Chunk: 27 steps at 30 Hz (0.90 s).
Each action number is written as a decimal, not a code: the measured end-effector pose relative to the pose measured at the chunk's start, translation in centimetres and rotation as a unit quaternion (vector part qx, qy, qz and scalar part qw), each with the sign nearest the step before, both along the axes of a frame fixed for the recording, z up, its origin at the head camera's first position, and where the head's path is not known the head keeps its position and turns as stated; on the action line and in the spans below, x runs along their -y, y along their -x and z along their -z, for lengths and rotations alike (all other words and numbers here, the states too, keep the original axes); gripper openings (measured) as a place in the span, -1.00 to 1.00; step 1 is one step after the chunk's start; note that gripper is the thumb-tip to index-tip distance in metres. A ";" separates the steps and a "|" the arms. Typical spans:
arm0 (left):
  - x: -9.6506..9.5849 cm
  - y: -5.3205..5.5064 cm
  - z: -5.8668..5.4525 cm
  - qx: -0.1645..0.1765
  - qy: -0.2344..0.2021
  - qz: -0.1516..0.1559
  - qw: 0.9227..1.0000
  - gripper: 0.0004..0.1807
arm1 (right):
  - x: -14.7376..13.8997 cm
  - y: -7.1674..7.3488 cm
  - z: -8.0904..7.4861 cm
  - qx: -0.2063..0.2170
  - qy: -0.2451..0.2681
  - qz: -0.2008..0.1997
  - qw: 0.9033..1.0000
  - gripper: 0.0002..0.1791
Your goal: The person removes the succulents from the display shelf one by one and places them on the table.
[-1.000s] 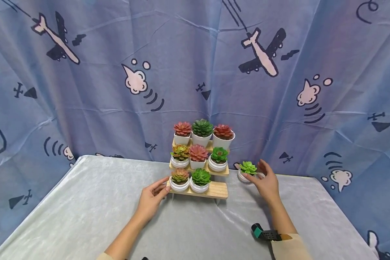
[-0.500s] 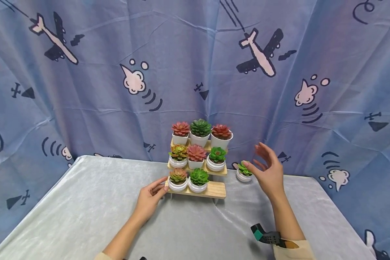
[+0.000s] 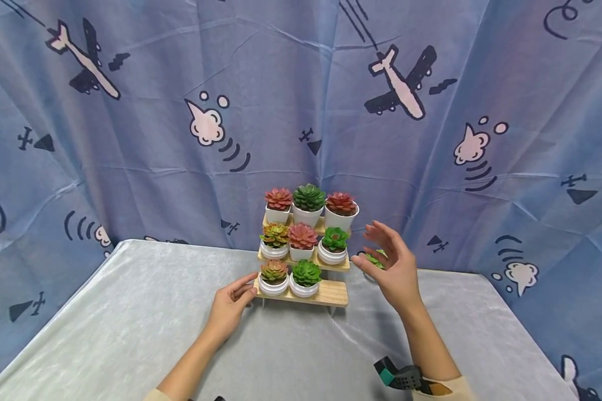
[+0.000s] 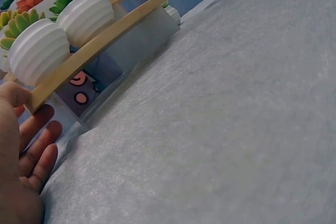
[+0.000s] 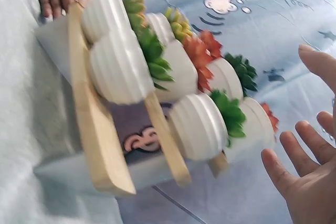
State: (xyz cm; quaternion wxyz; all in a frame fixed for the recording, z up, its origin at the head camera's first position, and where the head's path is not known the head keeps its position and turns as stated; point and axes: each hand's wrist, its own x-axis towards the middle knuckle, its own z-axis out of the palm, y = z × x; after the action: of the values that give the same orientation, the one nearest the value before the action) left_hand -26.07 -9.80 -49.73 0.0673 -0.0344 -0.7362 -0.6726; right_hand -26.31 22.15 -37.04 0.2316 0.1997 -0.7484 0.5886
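A three-tier wooden plant stand (image 3: 334, 293) holds several small artificial succulents in white pots. On its bottom tier are an orange-green succulent (image 3: 274, 277) and a green succulent (image 3: 305, 278), with bare board at the right end. My left hand (image 3: 228, 309) grips that tier's left end, thumb on the board and fingers below, as the left wrist view shows. My right hand (image 3: 395, 273) is held in the air right of the stand, fingers spread and holding nothing. Behind it, a light green potted succulent (image 3: 374, 260) on the table is partly hidden.
A pale grey cloth covers the table (image 3: 130, 312). A blue curtain (image 3: 281, 111) printed with airplanes hangs right behind the table's back edge. On my right wrist is a black strap with a device (image 3: 403, 376).
My right hand has lifted away from the light green succulent, then moved left toward the stand. The succulent stays on the table. My left hand has kept its place on the stand.
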 end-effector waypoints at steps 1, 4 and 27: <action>0.0 0.0 0.0 0.000 -0.001 0.001 1.000 -0.61 | 0.3 0.0 0.2 0.001 0.002 -0.009 1.000 -0.15; 0.1 0.0 0.0 0.000 -0.003 0.002 1.000 -0.61 | 1.1 0.0 0.6 0.009 -0.001 -0.026 1.000 -0.16; 0.1 -0.1 -0.1 -0.002 -0.002 -0.003 1.000 -0.60 | 3.9 0.0 2.7 0.011 -0.012 -0.079 0.997 -0.23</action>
State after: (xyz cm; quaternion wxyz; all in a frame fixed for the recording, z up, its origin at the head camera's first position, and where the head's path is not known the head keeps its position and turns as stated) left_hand -25.96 -9.87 -49.65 0.0708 -0.0330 -0.7351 -0.6735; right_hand -26.33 18.27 -39.75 0.1737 0.2547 -0.7394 0.5985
